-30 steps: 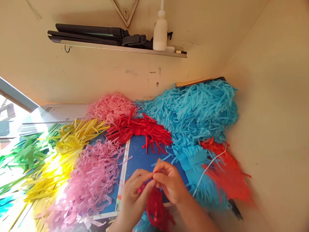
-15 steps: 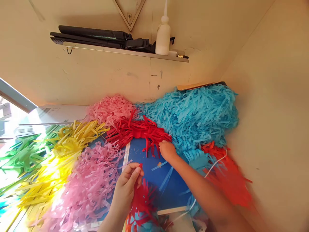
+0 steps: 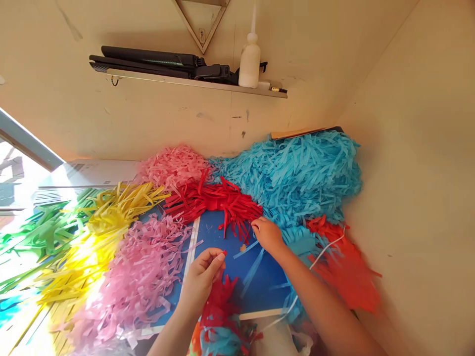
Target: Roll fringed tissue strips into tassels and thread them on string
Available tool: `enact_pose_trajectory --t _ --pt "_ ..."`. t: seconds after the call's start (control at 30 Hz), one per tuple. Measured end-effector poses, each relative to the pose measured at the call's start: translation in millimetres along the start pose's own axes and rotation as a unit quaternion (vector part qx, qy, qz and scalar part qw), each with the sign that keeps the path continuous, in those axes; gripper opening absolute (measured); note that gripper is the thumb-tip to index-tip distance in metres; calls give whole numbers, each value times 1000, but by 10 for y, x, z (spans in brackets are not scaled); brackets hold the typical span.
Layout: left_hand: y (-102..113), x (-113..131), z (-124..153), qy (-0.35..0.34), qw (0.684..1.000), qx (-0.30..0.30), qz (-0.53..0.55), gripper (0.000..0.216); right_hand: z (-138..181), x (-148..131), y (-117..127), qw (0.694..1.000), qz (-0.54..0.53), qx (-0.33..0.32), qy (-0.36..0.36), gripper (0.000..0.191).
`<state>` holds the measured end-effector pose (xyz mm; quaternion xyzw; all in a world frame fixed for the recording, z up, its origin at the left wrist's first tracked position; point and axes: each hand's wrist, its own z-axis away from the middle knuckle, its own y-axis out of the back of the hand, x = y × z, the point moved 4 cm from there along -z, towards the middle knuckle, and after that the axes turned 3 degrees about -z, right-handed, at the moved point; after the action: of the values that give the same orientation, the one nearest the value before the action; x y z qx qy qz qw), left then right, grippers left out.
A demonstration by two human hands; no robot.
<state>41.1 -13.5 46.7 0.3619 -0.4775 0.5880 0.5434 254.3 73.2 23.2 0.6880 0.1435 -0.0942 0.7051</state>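
Observation:
My left hand (image 3: 205,275) pinches the tip of a red fringed paper strip (image 3: 221,295) between thumb and fingers. The strip hangs below that hand and meets a bundle of blue and orange fringe (image 3: 218,340) at the bottom edge. My right hand (image 3: 266,233) is closed at the right end of a pile of red paper fringe (image 3: 211,200); whatever its fingertips hold, if anything, is too small to make out. Loose pale blue strips (image 3: 253,277) lie on the blue board (image 3: 237,257) between the hands.
Light blue fringe (image 3: 297,173) is heaped against the wall, with pink fringe (image 3: 174,165) beside it. Lilac (image 3: 143,267), yellow (image 3: 96,232) and green fringe (image 3: 48,227) spread leftward. Orange-red fringe (image 3: 349,272) and a white cord (image 3: 326,248) lie right. A shelf (image 3: 185,85) carries a bottle (image 3: 250,63).
My right hand has drawn slightly right and down, off the edge of the red pile. My left hand has shifted a little right, still pinching the red strip. The view has tilted slightly.

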Motion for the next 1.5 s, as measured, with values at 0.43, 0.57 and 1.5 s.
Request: enact_pose_trajectory --t 0.43,0.57,1.5 --pt "176 46 126 -28 997 19 -64 42 -346 -321 -285 994 51 -65 72 27" --pt "165 13 94 -27 998 18 -62 41 -378 -267 -233 996 17 -59 60 26" --pt "28 -91 17 -11 997 -14 -81 41 -451 187 -186 896 -432 45 -94 6"
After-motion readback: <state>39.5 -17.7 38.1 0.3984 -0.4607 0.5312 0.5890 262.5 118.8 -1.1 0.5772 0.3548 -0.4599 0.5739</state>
